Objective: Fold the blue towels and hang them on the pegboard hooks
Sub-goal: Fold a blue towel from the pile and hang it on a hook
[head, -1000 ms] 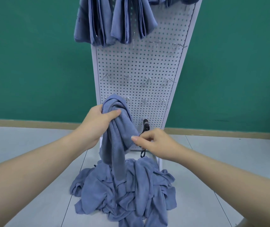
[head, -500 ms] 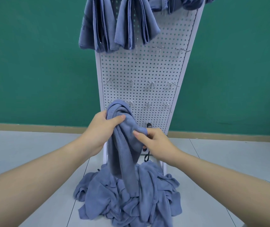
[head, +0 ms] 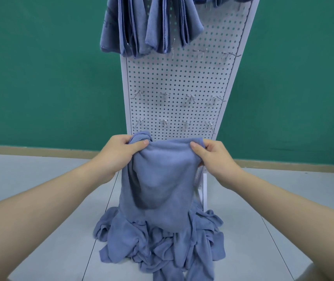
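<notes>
Left hand (head: pixel 119 153) gripping bunched towel (head: pixel 162 179) corner, right hand (head: pixel 212 157) pinching opposite top edge, towel spread between them

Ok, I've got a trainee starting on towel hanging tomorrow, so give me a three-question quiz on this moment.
1. True or false: both hands grip the top edge of the held towel.
2. Where is the pile of unfolded towels? A) on a table B) on the floor at the foot of the pegboard C) in a basket
3. Fill in: the folded towels already hung are at the ___ of the pegboard.

Key:
1. True: the left hand and right hand each pinch an upper corner.
2. B
3. top; the two rows of hooks lower down are bare.
</notes>
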The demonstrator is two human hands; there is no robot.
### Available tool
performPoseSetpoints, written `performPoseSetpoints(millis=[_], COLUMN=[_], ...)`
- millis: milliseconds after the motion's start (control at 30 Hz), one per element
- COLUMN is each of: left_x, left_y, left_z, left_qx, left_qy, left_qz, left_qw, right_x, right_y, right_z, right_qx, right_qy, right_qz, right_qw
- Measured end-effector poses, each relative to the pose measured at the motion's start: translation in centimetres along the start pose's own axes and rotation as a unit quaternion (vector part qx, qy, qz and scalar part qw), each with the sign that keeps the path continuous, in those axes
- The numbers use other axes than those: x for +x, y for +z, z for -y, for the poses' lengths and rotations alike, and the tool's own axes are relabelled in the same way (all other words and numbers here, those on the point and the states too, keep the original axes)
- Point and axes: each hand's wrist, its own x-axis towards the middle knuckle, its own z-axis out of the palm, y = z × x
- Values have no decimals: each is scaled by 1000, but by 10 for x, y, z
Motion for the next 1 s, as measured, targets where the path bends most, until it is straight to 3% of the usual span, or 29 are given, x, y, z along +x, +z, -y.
performPoseSetpoints(millis=[367,600,1000], left_x=[15,19,22], left_y=[-15,-21,-15], left_z=[2,5,4], left_qx=[-94,-97,-116], left_qy=[-52,-31,-52], left_qz=[-39,-40,-104], left_qw=[993,994,986], right_x=[8,11,16], right_y=[-37,-57,-72], right_z=[-3,-6,-8], right_qx=[12,7,-21], right_qy=[30,28,42], right_qz=[-58,-116,-119], right_qw=[998,993,992])
